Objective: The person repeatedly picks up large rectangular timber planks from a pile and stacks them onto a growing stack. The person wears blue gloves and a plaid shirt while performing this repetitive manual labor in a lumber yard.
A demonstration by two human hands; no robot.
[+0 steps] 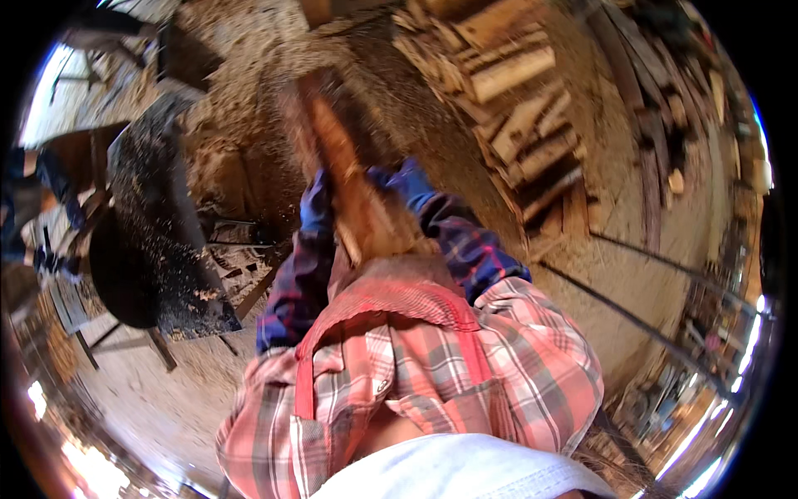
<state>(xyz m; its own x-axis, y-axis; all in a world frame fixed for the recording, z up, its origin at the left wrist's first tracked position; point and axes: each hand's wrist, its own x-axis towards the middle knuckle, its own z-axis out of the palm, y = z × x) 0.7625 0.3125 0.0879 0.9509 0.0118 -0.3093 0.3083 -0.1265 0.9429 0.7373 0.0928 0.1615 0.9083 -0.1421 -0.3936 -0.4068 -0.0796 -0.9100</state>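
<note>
Several rough wood slabs (362,195) are held together in front of my body, their near ends against my red apron (391,287). Their far ends point away from me and are smeared by motion. My left hand (316,204), in a blue glove, is closed along the left side of the slabs. On the right side, my right hand (406,185), also in a blue glove, is closed round their edge. The fingers of both hands are partly hidden by the wood.
A stack of cut wood pieces (524,116) lies ahead to the right, with long boards (652,125) beyond it. Sawdust (249,83) covers the ground ahead. A dark, sawdust-strewn metal machine (162,224) stands at left, a person (54,200) beyond it. Dark bars (632,312) cross at right.
</note>
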